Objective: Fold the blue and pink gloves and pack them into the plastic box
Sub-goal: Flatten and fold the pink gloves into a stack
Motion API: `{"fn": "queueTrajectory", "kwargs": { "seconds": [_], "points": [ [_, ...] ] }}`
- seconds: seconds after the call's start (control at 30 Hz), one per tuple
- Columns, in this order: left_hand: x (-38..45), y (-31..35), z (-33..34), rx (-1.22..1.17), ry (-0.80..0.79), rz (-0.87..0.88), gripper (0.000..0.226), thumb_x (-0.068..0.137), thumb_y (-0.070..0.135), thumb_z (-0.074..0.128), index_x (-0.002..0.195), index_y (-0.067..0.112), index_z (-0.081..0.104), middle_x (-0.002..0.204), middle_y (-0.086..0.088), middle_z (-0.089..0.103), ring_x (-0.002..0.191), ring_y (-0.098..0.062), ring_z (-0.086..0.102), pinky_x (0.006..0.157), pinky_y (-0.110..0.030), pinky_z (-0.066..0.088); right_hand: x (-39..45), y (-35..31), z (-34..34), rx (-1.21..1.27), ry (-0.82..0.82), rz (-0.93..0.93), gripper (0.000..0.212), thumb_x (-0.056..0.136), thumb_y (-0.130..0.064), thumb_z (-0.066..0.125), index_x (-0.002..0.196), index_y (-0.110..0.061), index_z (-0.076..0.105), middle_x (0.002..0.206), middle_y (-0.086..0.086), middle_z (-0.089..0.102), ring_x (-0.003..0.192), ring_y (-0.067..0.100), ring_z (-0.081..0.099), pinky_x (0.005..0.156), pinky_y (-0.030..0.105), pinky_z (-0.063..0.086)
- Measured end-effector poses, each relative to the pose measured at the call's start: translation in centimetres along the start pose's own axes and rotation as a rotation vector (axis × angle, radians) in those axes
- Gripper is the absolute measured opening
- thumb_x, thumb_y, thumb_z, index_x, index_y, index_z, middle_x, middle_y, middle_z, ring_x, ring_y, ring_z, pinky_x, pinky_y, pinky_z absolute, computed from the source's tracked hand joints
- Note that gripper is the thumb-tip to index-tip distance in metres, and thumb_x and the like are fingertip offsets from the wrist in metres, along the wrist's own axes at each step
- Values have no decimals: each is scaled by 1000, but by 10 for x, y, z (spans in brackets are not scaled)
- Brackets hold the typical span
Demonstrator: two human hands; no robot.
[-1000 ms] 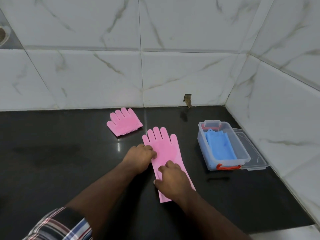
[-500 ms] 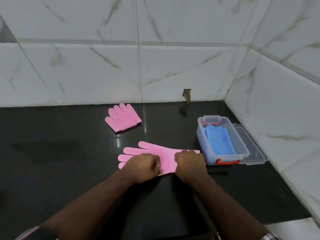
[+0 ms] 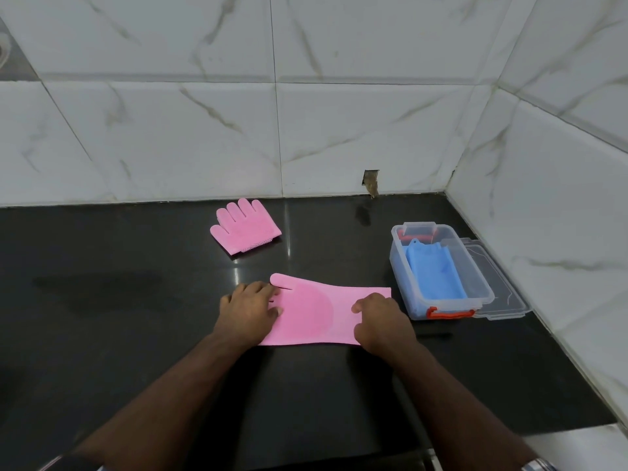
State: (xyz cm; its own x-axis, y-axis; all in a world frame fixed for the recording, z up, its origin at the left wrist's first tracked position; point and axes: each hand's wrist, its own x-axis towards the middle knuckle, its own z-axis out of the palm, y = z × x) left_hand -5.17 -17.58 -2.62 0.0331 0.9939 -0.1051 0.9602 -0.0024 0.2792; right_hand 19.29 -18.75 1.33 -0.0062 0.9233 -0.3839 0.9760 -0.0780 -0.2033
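A pink glove (image 3: 316, 311) lies flat and sideways on the black counter, cuff toward the right and finger end toward the left. My left hand (image 3: 249, 309) covers its fingers and grips them. My right hand (image 3: 380, 321) holds the cuff end near the front edge. A second pink glove (image 3: 245, 227), folded short, rests farther back near the wall. The clear plastic box (image 3: 401, 266) with red latches stands at the right, and blue gloves (image 3: 435, 273) lie inside it.
The box's clear lid (image 3: 499, 294) lies flat against the box's right side, close to the marble side wall. White marble tiles close off the back and right. A small hole (image 3: 371, 180) breaks the back wall at counter level.
The pink glove was turned from pointing away to lying sideways. My hands have since spread apart toward its two ends, stretching it flat.
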Motion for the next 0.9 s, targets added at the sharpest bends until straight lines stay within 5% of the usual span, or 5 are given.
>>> {"fn": "queueTrajectory", "kwargs": {
  "seconds": [0.17, 0.33, 0.57, 0.9],
  "points": [
    [-4, -8, -2, 3, 27, -58, 42, 95, 46, 52, 136, 37, 52, 141, 13, 51, 134, -17, 40, 108, -44, 31, 2, -5, 5, -26, -17, -41, 58, 92, -25, 59, 147, -28, 41, 153, 1, 38, 139, 23, 38, 113, 41, 36],
    [-9, -7, -4, 10, 55, 2, 46, 94, 48, 54, 139, 40, 48, 144, 15, 47, 137, -17, 35, 109, -44, 29, 2, -11, 11, 61, 82, -94, 54, 91, -21, 59, 143, -27, 47, 150, -2, 45, 136, 20, 42, 112, 39, 38],
    [-12, -13, -9, 118, -199, 104, 84, 85, 69, 54, 156, 40, 18, 165, 12, 17, 153, -20, 12, 118, -52, 13, 5, -22, 13, 31, -17, -201, 64, 88, -35, 61, 148, -30, 39, 158, -5, 33, 144, 21, 32, 116, 44, 31],
    [-36, -22, -8, 136, -205, 120, 84, 79, 73, 55, 152, 43, 26, 159, 14, 28, 146, -16, 23, 113, -50, 19, -11, -20, 20, 1, -19, -184, 60, 86, -33, 61, 144, -30, 44, 151, -6, 43, 136, 19, 40, 110, 41, 39]
  ]
}}
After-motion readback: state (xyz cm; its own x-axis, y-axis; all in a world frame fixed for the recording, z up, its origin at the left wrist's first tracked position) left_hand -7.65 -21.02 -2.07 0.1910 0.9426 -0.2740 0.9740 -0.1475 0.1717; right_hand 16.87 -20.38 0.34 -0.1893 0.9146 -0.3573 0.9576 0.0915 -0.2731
